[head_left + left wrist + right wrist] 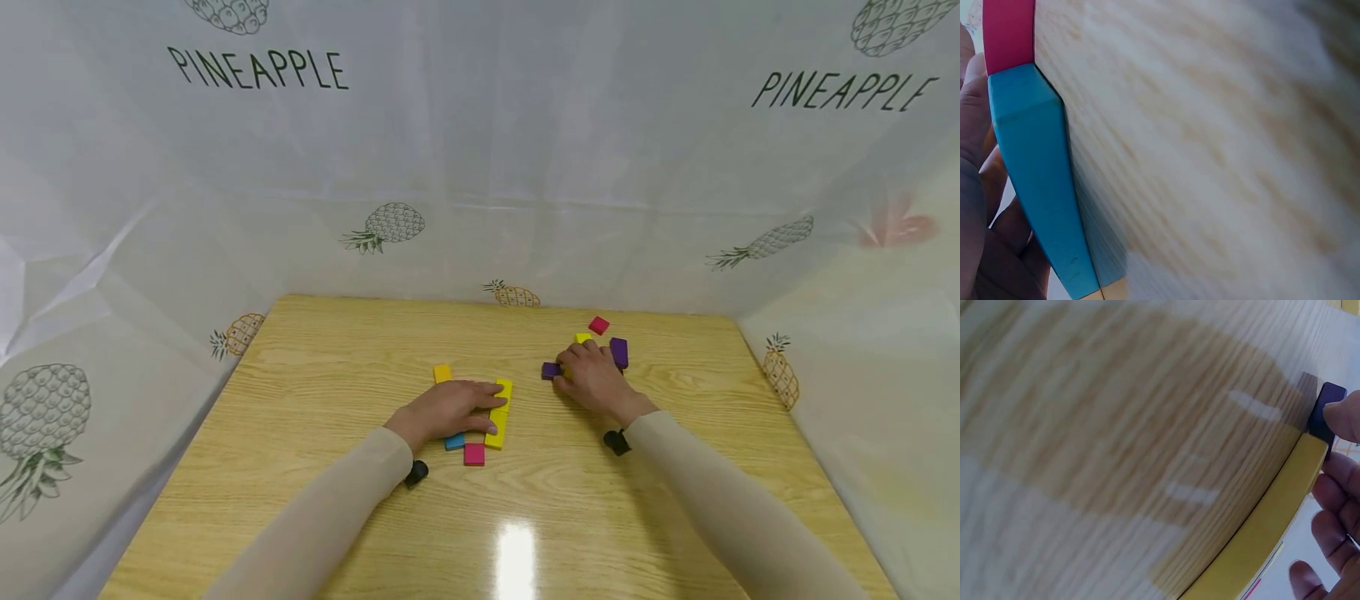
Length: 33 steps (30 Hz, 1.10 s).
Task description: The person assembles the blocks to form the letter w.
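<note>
My left hand (450, 408) lies palm down with fingers extended over a group of flat coloured blocks. Its thumb and fingertips touch two yellow blocks (498, 414) set end to end. An orange block (442, 372), a blue block (1041, 181) and a pink block (474, 454) show around that hand, which covers part of the group. At the right, my right hand (597, 381) pinches a small dark purple block (1326, 409) between thumb and index finger. Against this block stands the end of a long yellow block (1266, 519), largely hidden from the head view.
Beyond the right hand lie a red block (598, 325), another yellow block (583, 337) and a larger purple block (618, 352). A pineapple-print sheet (465, 167) hangs behind and beside the wooden table (337, 333). Black wrist cameras sit below both hands.
</note>
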Each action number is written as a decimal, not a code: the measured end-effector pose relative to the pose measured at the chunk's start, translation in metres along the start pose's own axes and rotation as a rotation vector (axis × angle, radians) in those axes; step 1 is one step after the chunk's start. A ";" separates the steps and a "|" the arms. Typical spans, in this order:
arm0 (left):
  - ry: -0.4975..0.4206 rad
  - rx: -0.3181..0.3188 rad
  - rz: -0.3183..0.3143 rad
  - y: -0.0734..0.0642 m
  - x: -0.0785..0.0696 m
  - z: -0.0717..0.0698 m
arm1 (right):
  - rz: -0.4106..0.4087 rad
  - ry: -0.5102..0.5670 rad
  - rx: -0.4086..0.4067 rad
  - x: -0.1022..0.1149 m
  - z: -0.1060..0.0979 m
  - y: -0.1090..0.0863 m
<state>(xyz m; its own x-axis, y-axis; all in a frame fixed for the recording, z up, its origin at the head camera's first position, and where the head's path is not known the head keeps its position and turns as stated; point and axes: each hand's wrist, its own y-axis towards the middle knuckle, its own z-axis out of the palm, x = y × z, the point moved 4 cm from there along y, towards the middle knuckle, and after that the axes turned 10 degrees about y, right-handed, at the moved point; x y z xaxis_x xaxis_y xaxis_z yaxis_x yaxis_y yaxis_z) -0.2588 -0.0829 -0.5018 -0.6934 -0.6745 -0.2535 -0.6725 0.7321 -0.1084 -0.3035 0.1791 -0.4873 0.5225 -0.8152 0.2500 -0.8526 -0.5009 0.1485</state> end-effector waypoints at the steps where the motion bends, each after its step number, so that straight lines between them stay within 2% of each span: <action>1: 0.002 0.003 -0.002 0.000 0.000 0.001 | -0.010 -0.001 -0.006 0.001 0.000 0.001; 6: 0.007 0.015 -0.009 0.001 0.002 0.002 | -0.055 0.002 -0.030 0.011 0.002 0.007; 14: 0.007 0.011 0.001 0.002 0.001 0.002 | -0.072 -0.024 -0.022 0.026 0.009 0.014; 27: 0.000 0.016 -0.008 0.003 0.001 0.001 | -0.066 0.007 0.001 0.035 0.014 0.019; 33: 0.010 0.018 -0.008 0.004 0.001 0.000 | -0.065 -0.013 0.005 0.036 0.015 0.020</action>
<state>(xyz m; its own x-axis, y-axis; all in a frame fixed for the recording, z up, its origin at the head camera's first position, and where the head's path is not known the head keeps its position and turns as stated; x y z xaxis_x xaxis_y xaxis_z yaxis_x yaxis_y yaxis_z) -0.2616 -0.0806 -0.5023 -0.6904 -0.6815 -0.2428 -0.6736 0.7280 -0.1276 -0.3015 0.1353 -0.4902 0.5772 -0.7842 0.2277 -0.8166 -0.5547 0.1595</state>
